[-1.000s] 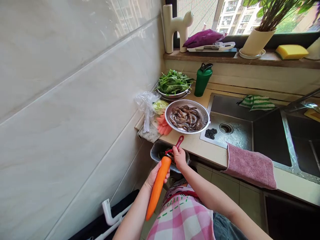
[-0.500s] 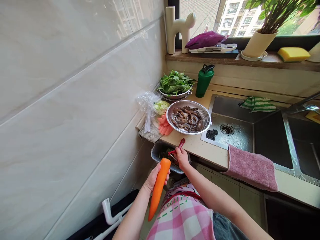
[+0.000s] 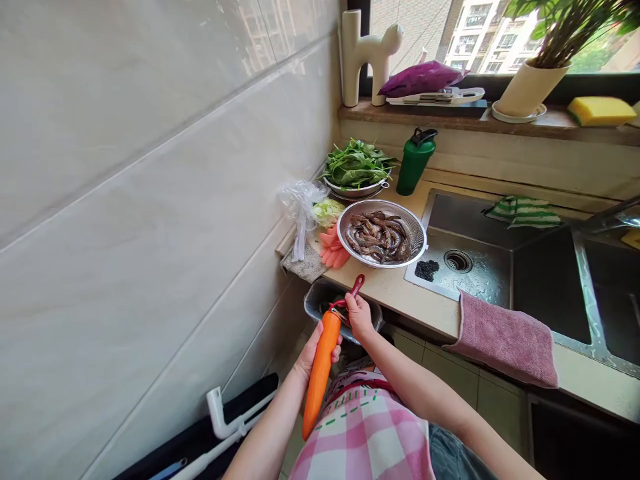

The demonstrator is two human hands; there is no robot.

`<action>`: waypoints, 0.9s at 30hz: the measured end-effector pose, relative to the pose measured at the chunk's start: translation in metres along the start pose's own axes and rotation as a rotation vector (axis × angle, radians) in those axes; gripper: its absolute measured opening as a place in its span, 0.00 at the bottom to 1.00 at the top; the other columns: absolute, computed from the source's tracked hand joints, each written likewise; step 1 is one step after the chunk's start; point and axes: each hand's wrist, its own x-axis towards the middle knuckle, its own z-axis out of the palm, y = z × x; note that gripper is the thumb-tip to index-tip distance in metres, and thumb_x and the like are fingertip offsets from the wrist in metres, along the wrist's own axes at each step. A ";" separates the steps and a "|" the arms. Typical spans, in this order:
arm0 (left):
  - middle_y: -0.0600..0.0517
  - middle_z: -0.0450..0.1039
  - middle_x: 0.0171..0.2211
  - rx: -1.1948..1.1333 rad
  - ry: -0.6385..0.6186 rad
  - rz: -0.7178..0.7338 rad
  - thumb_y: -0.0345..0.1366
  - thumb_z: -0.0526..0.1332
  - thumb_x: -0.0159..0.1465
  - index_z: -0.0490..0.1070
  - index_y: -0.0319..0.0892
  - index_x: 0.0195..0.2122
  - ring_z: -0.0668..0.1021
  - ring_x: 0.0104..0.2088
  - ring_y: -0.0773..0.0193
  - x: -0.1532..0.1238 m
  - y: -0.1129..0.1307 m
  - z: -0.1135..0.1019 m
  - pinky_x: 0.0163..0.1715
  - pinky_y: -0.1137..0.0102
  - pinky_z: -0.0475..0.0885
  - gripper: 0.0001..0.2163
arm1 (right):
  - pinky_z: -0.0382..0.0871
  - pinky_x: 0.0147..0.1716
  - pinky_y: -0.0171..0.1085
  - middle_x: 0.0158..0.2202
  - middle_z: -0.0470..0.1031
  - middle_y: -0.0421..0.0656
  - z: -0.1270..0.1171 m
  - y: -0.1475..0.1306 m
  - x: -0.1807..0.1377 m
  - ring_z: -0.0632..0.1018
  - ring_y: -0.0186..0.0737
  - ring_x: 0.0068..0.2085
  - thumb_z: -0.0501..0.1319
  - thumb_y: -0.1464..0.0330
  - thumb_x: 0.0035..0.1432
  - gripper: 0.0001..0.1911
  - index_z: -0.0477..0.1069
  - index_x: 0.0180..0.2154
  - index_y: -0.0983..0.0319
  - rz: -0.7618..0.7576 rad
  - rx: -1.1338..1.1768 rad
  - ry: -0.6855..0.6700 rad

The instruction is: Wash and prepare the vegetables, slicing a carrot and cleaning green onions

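Note:
My left hand (image 3: 311,351) is wrapped round a large orange carrot (image 3: 320,373), its thick end pointing up and away from me and its tapered tip toward my body. In my right hand (image 3: 359,317) is a red peeler (image 3: 358,285), held by its handle. The peeler's blade lies at the thick top end of the carrot and seems to touch it. Beneath both hands, below the counter edge, stands a lined bin (image 3: 314,297) with scraps in it, partly hidden by my hands and the carrot.
On the counter are a metal strainer (image 3: 419,251) of raw shrimp, a bowl of leafy greens (image 3: 357,165), a green shaker bottle (image 3: 416,163) and pink gloves (image 3: 332,249). The sink (image 3: 485,267) lies right, a mauve towel (image 3: 505,340) over its front edge. A tiled wall (image 3: 150,200) rises left.
My right hand has brought the peeler left and slightly down, onto the carrot's top end. The carrot is still in my left hand. The whole view has shifted a little.

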 end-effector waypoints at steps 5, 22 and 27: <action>0.49 0.70 0.28 0.041 0.045 0.066 0.56 0.53 0.58 0.70 0.36 0.36 0.70 0.18 0.72 -0.005 0.003 0.004 0.16 0.76 0.64 0.25 | 0.62 0.25 0.33 0.20 0.73 0.38 -0.008 0.006 0.013 0.71 0.35 0.22 0.58 0.52 0.48 0.18 0.66 0.25 0.60 -0.061 -0.153 0.036; 0.50 0.72 0.28 -0.114 0.544 0.530 0.52 0.61 0.55 0.65 0.39 0.38 0.77 0.26 0.64 -0.010 0.052 0.031 0.28 0.68 0.73 0.20 | 0.64 0.33 0.36 0.24 0.73 0.39 -0.044 0.003 0.013 0.70 0.39 0.29 0.67 0.59 0.40 0.11 0.72 0.20 0.59 -0.183 -0.475 -0.222; 0.52 0.71 0.28 -0.099 0.588 0.600 0.46 0.63 0.55 0.63 0.42 0.41 0.77 0.27 0.64 -0.011 0.054 0.035 0.31 0.67 0.72 0.18 | 0.59 0.21 0.33 0.19 0.71 0.38 -0.047 0.006 0.010 0.66 0.34 0.20 0.62 0.52 0.45 0.18 0.72 0.26 0.61 -0.065 -0.396 -0.182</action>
